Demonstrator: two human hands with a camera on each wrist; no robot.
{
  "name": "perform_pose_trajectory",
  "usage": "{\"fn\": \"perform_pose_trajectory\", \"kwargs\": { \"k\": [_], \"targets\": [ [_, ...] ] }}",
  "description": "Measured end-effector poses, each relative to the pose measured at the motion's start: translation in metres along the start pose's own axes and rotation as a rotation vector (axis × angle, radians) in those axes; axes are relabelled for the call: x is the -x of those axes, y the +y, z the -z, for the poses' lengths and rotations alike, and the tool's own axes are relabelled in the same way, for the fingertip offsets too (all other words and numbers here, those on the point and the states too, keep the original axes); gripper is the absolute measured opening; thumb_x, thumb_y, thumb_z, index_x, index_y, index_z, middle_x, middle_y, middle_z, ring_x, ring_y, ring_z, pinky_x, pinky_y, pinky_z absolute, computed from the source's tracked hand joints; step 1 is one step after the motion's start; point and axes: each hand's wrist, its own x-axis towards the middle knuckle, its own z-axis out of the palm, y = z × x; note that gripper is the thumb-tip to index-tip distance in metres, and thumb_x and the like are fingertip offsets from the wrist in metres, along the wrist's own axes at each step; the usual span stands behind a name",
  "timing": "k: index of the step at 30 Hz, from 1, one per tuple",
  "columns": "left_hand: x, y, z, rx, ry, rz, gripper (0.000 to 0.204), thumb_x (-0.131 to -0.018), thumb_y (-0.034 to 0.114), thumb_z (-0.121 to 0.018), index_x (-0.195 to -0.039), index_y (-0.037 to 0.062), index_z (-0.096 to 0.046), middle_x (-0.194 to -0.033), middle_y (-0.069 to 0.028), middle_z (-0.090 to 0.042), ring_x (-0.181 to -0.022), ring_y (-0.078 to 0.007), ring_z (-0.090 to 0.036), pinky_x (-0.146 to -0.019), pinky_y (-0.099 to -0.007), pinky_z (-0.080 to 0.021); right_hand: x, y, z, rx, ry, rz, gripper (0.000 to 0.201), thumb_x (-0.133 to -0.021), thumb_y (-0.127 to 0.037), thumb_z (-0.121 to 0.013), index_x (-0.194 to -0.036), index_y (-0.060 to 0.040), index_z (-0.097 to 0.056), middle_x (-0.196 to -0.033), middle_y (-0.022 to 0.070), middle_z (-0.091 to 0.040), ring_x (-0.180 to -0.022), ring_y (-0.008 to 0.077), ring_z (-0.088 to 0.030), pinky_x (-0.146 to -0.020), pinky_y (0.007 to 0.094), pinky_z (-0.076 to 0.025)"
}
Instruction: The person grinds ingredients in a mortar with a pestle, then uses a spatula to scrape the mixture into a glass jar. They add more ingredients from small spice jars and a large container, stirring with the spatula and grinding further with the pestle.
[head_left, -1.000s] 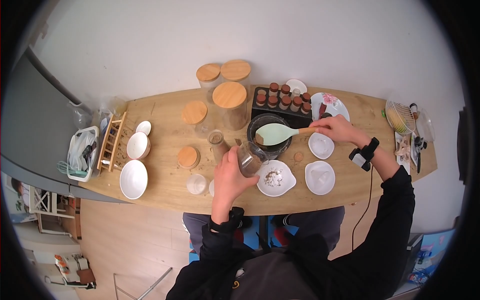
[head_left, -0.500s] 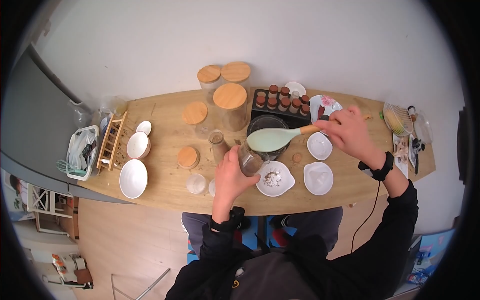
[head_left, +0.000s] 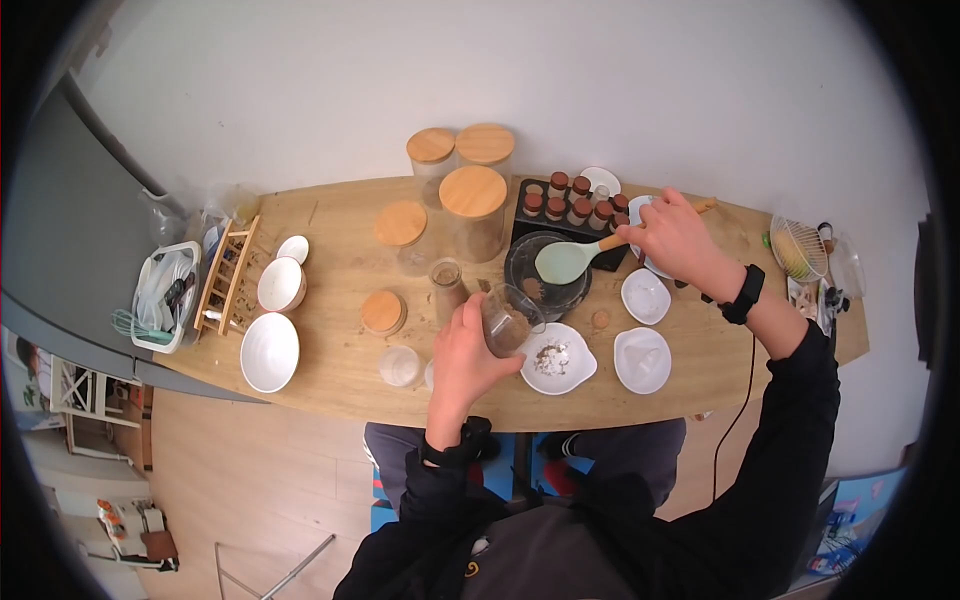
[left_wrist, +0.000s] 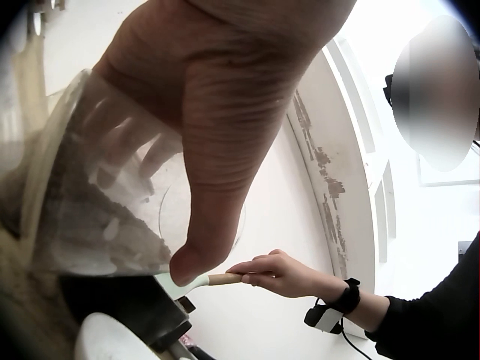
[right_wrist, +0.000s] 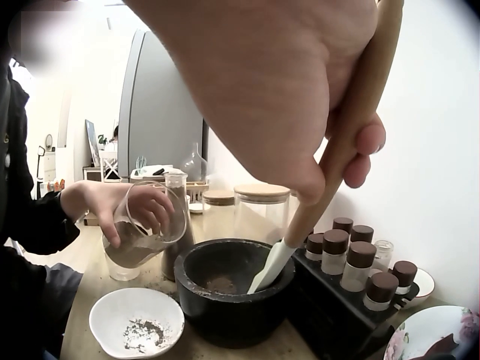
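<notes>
My left hand [head_left: 463, 362] grips a glass jar [head_left: 508, 322] of brown powder, tilted toward the black bowl; in the left wrist view the thumb [left_wrist: 210, 225] presses its side. My right hand [head_left: 676, 238] holds the wooden handle [right_wrist: 330, 172] of a pale green spoon [head_left: 565, 263]. In the right wrist view the spoon's head dips inside the black bowl [right_wrist: 236, 319], where a little brown powder lies at the bottom. Just in front of the black bowl stands a white bowl [head_left: 558, 372] with white and brown bits.
Wooden-lidded jars [head_left: 472, 192] stand behind the left hand, beside a tall narrow glass bottle [head_left: 447, 286]. Spice bottles fill a black rack [right_wrist: 330, 300] at the back. Small white dishes [head_left: 642, 361] sit to the right, white bowls [head_left: 270, 352] and a wooden rack [head_left: 228, 276] to the left.
The spoon was lifted above the black bowl's near edge and has gone back with its head down into the bowl; the powder on it earlier is gone. The left hand keeps its hold on the jar.
</notes>
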Motion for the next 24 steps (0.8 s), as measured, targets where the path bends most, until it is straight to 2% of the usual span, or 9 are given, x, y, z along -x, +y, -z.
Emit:
{"fn": "perform_pose_trajectory", "kwargs": {
  "k": [3,6,9,10,12,16,24],
  "targets": [
    [0.000,0.000,0.002,0.021,-0.017,0.017,0.091,-0.053,0.027,-0.082,-0.129,0.0017,-0.039,-0.117,-0.0212,-0.054,-0.108,-0.0369,-0.054,-0.088,-0.0440,-0.044,0.001,0.005,0.000,-0.230,-0.283,-0.057,0.019,-0.082,-0.020,-0.060,-0.098,-0.0204,-0.069,-0.073,0.0046,-0.061,-0.077,0.0206,-0.058,-0.080,0.0350,-0.039],
    [0.000,-0.003,0.002,0.019,0.000,0.007,0.091,-0.053,0.027,-0.082,-0.129,0.0022,-0.039,-0.117,-0.0212,-0.054,-0.107,-0.0370,-0.054,-0.088,-0.0440,-0.044,0.017,0.008,-0.031,-0.438,-0.287,-0.094,0.021,-0.089,-0.026,-0.053,-0.102,-0.0219,-0.069,-0.070,0.0039,-0.064,-0.066,0.0230,-0.060,-0.074,0.0367,-0.041],
    [0.000,0.000,0.003,-0.010,0.002,0.017,0.091,-0.053,0.028,-0.083,-0.128,-0.0019,-0.039,-0.115,-0.0241,-0.056,-0.107,-0.0374,-0.055,-0.089,-0.0410,-0.045,0.027,-0.004,-0.034,-0.609,-0.361,-0.249,0.023,-0.090,-0.027,-0.052,-0.106,-0.0216,-0.068,-0.074,0.0040,-0.066,-0.070,0.0240,-0.062,-0.070,0.0384,-0.042],
    [0.000,0.000,0.002,-0.003,0.001,0.021,0.092,-0.053,0.028,-0.083,-0.128,-0.0004,-0.039,-0.116,-0.0232,-0.055,-0.107,-0.0373,-0.055,-0.088,-0.0420,-0.045,0.028,-0.007,-0.031,-0.655,-0.371,-0.279,0.023,-0.090,-0.027,-0.052,-0.107,-0.0218,-0.067,-0.075,0.0044,-0.067,-0.072,0.0242,-0.063,-0.067,0.0395,-0.044],
    [0.000,-0.001,0.000,0.007,-0.005,0.028,0.092,-0.053,0.029,-0.082,-0.129,0.0026,-0.039,-0.117,-0.0212,-0.054,-0.107,-0.0369,-0.054,-0.087,-0.0439,-0.044,0.033,-0.014,-0.031,-0.669,-0.350,-0.323,0.023,-0.090,-0.027,-0.052,-0.107,-0.0209,-0.067,-0.075,0.0048,-0.067,-0.070,0.0238,-0.063,-0.067,0.0390,-0.044],
    [0.001,-0.001,0.000,-0.002,-0.003,0.024,0.092,-0.053,0.029,-0.082,-0.129,0.0029,-0.039,-0.117,-0.0210,-0.054,-0.107,-0.0369,-0.054,-0.087,-0.0443,-0.044,0.042,-0.024,-0.028,-0.704,-0.277,-0.390,0.024,-0.090,-0.027,-0.053,-0.108,-0.0197,-0.067,-0.076,0.0063,-0.067,-0.067,0.0240,-0.063,-0.065,0.0378,-0.046],
    [0.001,0.001,0.001,-0.022,-0.028,0.054,0.092,-0.053,0.029,-0.082,-0.130,0.0030,-0.039,-0.117,-0.0208,-0.054,-0.107,-0.0368,-0.055,-0.088,-0.0448,-0.044,0.057,-0.029,-0.041,-0.923,-0.245,-0.516,0.026,-0.089,-0.026,-0.058,-0.111,-0.0167,-0.066,-0.076,0.0078,-0.067,-0.062,0.0231,-0.062,-0.060,0.0319,-0.047]
  ]
}}
